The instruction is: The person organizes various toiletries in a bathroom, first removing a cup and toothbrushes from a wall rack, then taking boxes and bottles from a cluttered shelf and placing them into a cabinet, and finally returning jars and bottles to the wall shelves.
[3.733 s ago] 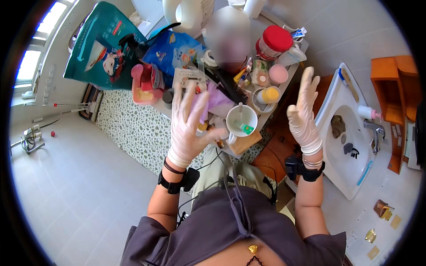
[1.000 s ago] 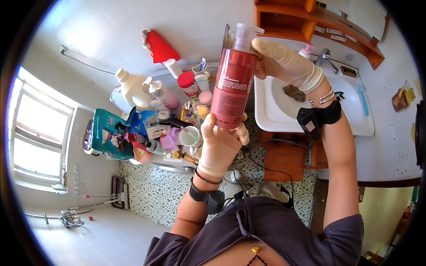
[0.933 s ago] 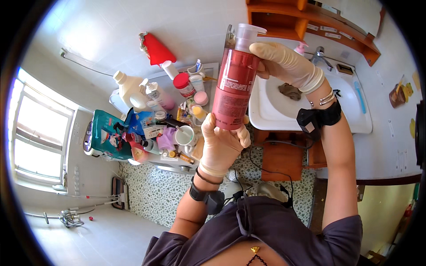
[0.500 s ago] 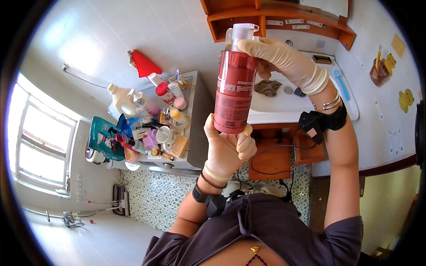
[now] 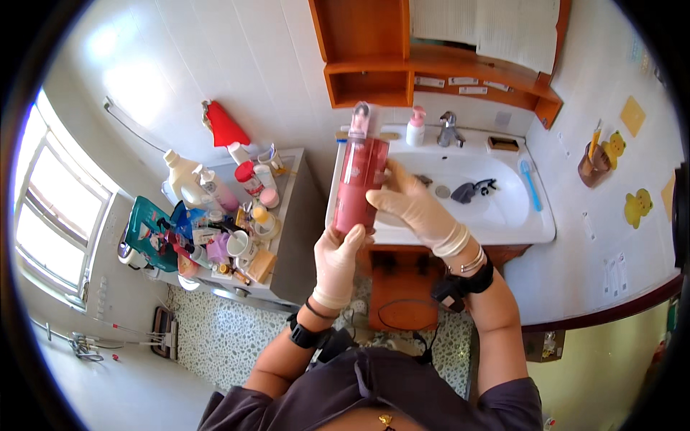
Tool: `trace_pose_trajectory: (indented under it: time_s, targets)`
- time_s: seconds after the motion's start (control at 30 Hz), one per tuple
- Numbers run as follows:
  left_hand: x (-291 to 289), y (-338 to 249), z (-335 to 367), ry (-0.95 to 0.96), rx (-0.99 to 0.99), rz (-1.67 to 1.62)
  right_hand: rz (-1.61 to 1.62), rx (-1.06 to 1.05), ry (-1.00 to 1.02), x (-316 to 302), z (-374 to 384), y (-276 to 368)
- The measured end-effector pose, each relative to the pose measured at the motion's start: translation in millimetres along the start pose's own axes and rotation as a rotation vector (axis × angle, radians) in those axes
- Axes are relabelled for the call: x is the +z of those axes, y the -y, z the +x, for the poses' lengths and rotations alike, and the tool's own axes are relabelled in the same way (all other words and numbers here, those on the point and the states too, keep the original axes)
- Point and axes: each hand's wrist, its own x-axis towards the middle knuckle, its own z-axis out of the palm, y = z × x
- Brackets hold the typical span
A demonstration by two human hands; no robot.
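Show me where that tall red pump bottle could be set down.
Both gloved hands, left hand and right hand, hold the tall red pump bottle. Bare patches: the white sink's front rim, and its right rim beyond the blue toothbrush. The grey cabinet top is crowded with bottles and jars.

Red pump bottle (image 5: 361, 183), white sink (image 5: 503, 215), orange wooden shelf (image 5: 402, 65), speckled floor (image 5: 223, 337)
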Motion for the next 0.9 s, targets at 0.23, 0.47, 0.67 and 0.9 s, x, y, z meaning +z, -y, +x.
trace_pose_trajectory:
  time_s: [0.23,0.47,0.67,0.9]
  targets:
    - [25.5,-30.1,27.6,0.228,-0.378,-0.555,0.047,-0.163,0.088,-7.4,21.1,33.7]
    - [30.2,-48.8,47.9,0.365,-0.252,-0.428,0.16,-0.043,0.122,-7.4,33.0,54.5]
    - [16.4,-50.3,71.8,0.407,-0.132,-0.286,0.1,-0.086,0.154,-4.8,56.3,50.1]
    - [7.7,-50.7,89.8,0.367,-0.123,-0.275,0.08,-0.083,0.2,-12.1,75.3,44.3]
